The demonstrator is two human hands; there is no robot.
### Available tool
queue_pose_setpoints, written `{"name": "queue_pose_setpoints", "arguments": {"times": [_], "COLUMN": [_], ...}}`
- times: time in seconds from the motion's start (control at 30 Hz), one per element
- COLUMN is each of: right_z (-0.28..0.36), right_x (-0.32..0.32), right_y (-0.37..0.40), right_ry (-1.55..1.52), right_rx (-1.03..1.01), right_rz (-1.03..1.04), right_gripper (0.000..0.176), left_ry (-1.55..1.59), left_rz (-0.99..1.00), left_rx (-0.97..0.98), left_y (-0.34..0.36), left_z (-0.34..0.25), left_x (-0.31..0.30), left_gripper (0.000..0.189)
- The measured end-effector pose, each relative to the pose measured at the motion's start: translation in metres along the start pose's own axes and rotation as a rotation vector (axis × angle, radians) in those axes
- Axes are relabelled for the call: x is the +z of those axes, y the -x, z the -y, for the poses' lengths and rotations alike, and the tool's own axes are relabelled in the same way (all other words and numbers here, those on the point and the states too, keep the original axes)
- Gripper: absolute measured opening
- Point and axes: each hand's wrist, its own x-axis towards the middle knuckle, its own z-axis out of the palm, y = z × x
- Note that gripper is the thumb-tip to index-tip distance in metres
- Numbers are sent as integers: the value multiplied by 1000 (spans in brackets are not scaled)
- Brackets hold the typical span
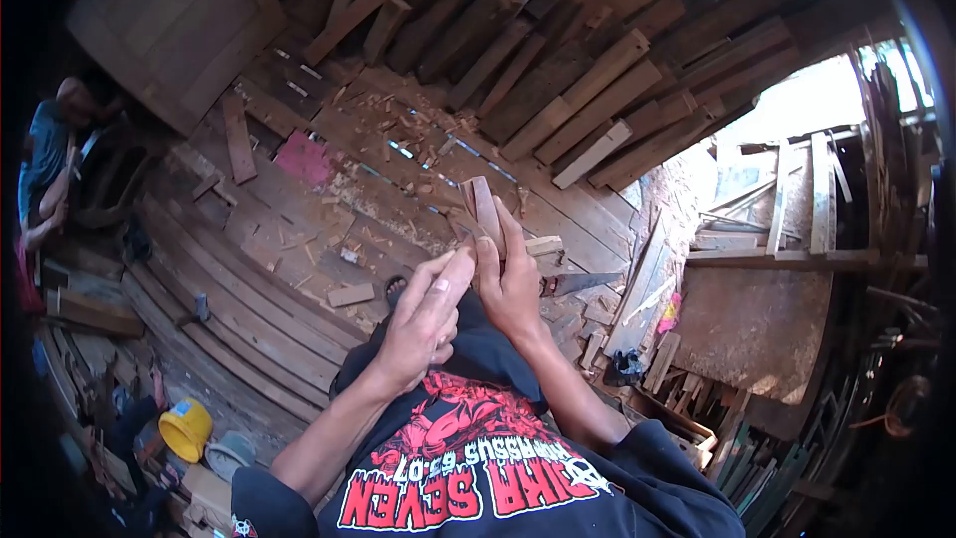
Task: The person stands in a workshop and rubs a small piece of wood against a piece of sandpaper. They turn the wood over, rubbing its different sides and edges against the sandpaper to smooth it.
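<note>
A short brown wooden block (482, 201), with a groove or slanted face showing near its top, is held up in front of my torso. My right hand (512, 289) is closed around its right side, thumb against the near face and fingers along the edge. At the block's lower end, my left hand (428, 314) has its fingers curled and pressed against the wood. The left fingertips are partly hidden, so their exact grip is hard to see. Just right of my right hand, a dark blade like a handsaw's (590, 282) lies low down.
Wood chips and offcuts litter the plank floor (368, 189). Stacked timber (588, 105) leans at the back. Long curved boards (249, 294) lie to the left, near a yellow bucket (185, 428). Another person (48, 164) is at the far left. A brown panel (754, 329) stands right.
</note>
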Motion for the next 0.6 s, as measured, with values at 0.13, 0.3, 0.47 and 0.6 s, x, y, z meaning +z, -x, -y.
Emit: {"name": "queue_pose_setpoints", "arguments": {"times": [0.13, 0.3, 0.47, 0.6], "right_z": [0, 14, -10, -10], "right_x": [-5, -10, -11, -7], "right_y": [14, 33, 10, 6], "right_ry": [20, 50, 64, -19], "right_rx": [25, -74, 7, 59], "right_rz": [97, 97, 52, 77], "right_gripper": [54, 55, 56, 53], "left_ry": [-31, -15, -35, -28], "left_rz": [-1, -14, 4, -42], "left_rx": [-32, -47, -30, -13], "left_y": [-13, -17, -21, -24], "left_z": [-5, -5, 4, 11], "left_x": [-1, -2, 3, -7], "left_gripper": [40, 37, 40, 44]}}
